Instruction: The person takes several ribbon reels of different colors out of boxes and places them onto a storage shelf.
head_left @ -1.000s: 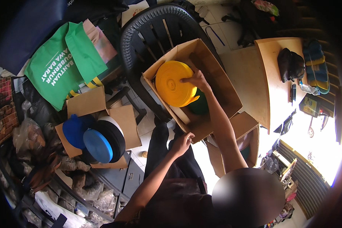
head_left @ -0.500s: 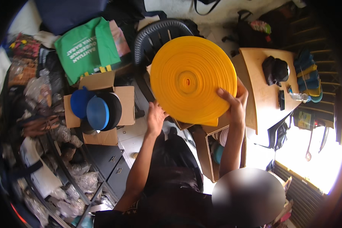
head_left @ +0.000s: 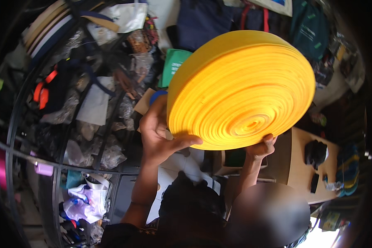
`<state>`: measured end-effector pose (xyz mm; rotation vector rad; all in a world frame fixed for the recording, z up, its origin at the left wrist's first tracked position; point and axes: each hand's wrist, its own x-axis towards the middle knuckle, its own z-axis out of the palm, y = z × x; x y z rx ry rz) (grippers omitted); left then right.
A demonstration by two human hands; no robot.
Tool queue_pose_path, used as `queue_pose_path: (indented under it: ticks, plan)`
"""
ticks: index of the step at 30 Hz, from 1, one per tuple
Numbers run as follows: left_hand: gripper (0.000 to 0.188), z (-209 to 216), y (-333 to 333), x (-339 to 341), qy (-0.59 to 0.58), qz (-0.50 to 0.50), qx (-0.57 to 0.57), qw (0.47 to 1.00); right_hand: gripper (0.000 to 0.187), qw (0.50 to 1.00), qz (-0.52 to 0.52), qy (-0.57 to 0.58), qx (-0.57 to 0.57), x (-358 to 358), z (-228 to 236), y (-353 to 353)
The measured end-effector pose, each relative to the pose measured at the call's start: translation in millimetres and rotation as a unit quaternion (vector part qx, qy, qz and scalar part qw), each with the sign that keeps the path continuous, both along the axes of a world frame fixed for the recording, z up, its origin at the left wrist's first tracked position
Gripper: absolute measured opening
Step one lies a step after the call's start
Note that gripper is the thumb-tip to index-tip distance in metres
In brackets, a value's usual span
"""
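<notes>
A large, tightly wound roll of yellow webbing strap (head_left: 239,95) is held up in front of me, tilted so its spiral face and wide outer edge both show. My left hand (head_left: 159,134) grips its left side, thumb lying on the spiral face and fingers behind the outer edge. Under the lower right rim, my right hand (head_left: 261,147) supports the roll with its thumb at the edge; its other fingers are mostly hidden.
Black metal shelving (head_left: 58,173) with plastic-wrapped goods stands at the left. A wooden table (head_left: 297,165) at the right bears a black cap (head_left: 316,153) and a dark phone (head_left: 314,183). Behind the roll is a green bag (head_left: 175,64). A blurred round patch covers the lower right.
My left hand has taken hold of the roll's left side. The roll has come closer and tilted, and my right hand has shifted beneath it. The view has turned left toward the shelving.
</notes>
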<state>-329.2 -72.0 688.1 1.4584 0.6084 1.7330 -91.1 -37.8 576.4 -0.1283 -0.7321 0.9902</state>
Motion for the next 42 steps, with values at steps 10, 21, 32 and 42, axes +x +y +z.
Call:
queue_pose_path:
  ticks: [10,21,32,42]
  plan:
    - [0.062,56.2,-105.3,-123.5,0.077,0.268,0.101,0.955,0.066,0.989,0.119,-0.003,0.091,-163.4,60.1,11.4]
    - [0.057,111.7,-112.2,-229.9,0.17,0.372,0.21,0.888,0.059,0.981,-0.053,0.012,0.188,-322.6,125.4,14.3]
    - [0.053,124.9,-73.3,-324.0,0.058,0.446,0.018,0.893,0.056,0.991,0.057,-0.121,0.01,-432.9,212.8,54.8]
    - [0.065,239.6,15.9,-430.7,0.006,0.526,0.027,0.85,0.064,0.967,0.093,-0.23,0.062,-546.5,360.0,169.1]
